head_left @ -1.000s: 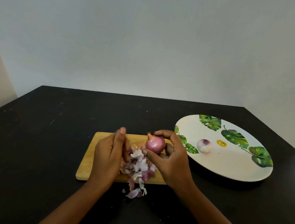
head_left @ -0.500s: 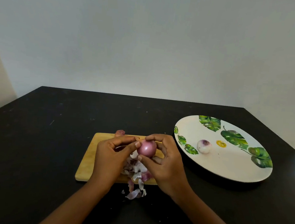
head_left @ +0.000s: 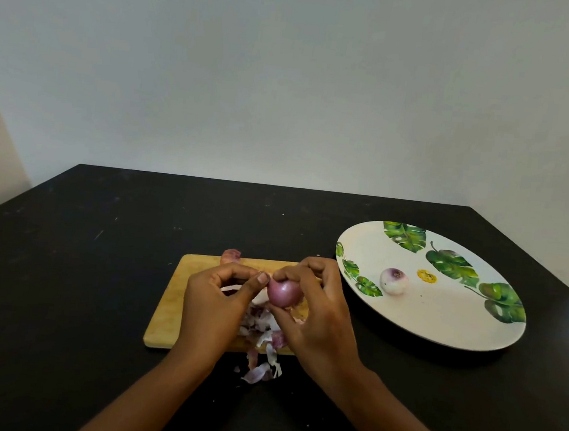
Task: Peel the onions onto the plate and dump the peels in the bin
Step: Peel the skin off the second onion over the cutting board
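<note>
Step in hand: peeling the second bulb. Right hand [head_left: 319, 311] grips the red onion [head_left: 283, 292] above the wooden cutting board [head_left: 171, 308], fingertips on top and thumb beneath. Left hand [head_left: 214, 298] is brought against it, thumb and forefinger pinching at its upper left edge. Both ends are covered by fingers, so the long axis is uncertain; it is probably near upright. Loose peels [head_left: 263, 327] lie under the hands and spill onto the black table [head_left: 82, 266]. One peeled onion [head_left: 393, 281] sits on the leaf-print plate [head_left: 438, 325]. An unpeeled onion [head_left: 230, 255] lies behind the board. Next: lift a skin edge and strip it downward. No bin in view.
</note>
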Motion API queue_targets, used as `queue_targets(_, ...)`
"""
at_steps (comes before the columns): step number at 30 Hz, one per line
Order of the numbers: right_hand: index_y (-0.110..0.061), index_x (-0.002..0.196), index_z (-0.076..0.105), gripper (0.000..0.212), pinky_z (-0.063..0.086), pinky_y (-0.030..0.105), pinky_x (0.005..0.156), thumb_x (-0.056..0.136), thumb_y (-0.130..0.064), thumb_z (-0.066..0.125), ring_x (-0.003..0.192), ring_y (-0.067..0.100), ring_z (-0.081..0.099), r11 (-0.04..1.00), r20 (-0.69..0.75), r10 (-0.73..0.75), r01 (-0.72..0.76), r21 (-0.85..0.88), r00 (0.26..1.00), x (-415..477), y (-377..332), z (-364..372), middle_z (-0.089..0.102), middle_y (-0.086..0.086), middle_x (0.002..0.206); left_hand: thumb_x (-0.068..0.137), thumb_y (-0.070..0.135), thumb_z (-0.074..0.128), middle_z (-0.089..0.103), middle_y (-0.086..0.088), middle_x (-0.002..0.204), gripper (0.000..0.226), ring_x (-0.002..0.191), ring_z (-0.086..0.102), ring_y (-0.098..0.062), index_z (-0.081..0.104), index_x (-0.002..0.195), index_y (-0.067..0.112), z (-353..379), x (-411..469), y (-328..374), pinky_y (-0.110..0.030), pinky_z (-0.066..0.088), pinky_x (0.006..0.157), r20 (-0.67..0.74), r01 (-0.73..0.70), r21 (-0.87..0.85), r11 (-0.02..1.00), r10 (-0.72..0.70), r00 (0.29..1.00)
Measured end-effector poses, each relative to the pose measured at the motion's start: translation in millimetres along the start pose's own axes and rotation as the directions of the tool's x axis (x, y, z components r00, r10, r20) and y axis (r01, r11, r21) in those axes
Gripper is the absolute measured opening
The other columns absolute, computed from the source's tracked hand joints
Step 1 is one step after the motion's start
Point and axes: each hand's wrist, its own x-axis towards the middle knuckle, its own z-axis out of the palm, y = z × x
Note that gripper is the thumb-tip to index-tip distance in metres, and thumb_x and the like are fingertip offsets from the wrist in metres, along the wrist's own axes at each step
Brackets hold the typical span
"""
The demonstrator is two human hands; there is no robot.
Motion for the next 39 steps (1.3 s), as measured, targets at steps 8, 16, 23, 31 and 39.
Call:
queue_targets(8,-0.041,0.097,0.055,0.045,0.056,0.02,0.077,0.069,-0.022,0.085,0.101,0.006,0.057,0.898,0.111,0.255,-0.278,0.34,0.96,2,-10,-2,0.048,-0.02,0.109,0.081,0.023,0.059,0.052,0.025,0.083,0.005,0.088,0.052,0.011,0.058,0.082,0.027,2,-3,-8,-0.001,0.036,0.076,-0.062,-0.386,0.322,0.864,0.427,0.902)
queue_targets(16,-0.026,0.098,0.063,0.041,0.056,0.021,0.073,0.064,-0.019,0.085,0.096,0.004,0.066,0.574,0.291,0.445,-0.519,0.633,0.847,11,-19,-10,0.066,-0.022,0.097,0.089,0.026,0.044,0.055,0.016,0.088,0.01,0.087,0.052,0.001,0.052,0.094,0.028,4,-4,-12,-0.011,0.041,0.071,-0.05,-0.45,0.271,0.851,0.479,0.876)
queue_targets(23,-0.009,0.107,0.059,0.05,0.059,0.035,0.074,0.061,-0.015,0.077,0.093,0.028,0.072,0.064,0.425,0.614,-0.579,0.813,0.665,18,-8,-14,0.069,0.012,0.106,0.092,0.013,0.048,0.068,0.009,0.093,0.016,0.09,0.065,-0.002,0.049,0.091,0.03,3,-10,1,-0.013,0.049,0.073,-0.118,-0.411,0.039,0.911,0.412,0.903)
queue_targets(31,-0.009,0.11,0.061,0.05,0.058,0.042,0.084,0.063,0.0,0.074,0.101,0.028,0.069,0.002,0.459,0.579,-0.563,0.826,0.674,20,4,-15,0.064,0.013,0.118,0.083,0.023,0.069,0.065,0.016,0.088,0.009,0.085,0.062,0.001,0.062,0.088,0.027,1,-3,-7,-0.008,0.046,0.072,-0.066,-0.345,0.1,0.933,0.352,0.934)
queue_targets(39,-0.011,0.111,0.063,0.05,0.058,0.035,0.078,0.064,-0.003,0.076,0.103,0.027,0.069,0.082,0.515,0.5,-0.63,0.772,0.697,17,-6,-17,0.065,0.009,0.117,0.086,0.039,0.049,0.062,0.019,0.104,0.025,0.101,0.057,-0.002,0.061,0.105,0.029,-1,0,-14,-0.015,0.047,0.08,-0.013,-0.361,0.132,0.923,0.366,0.93)
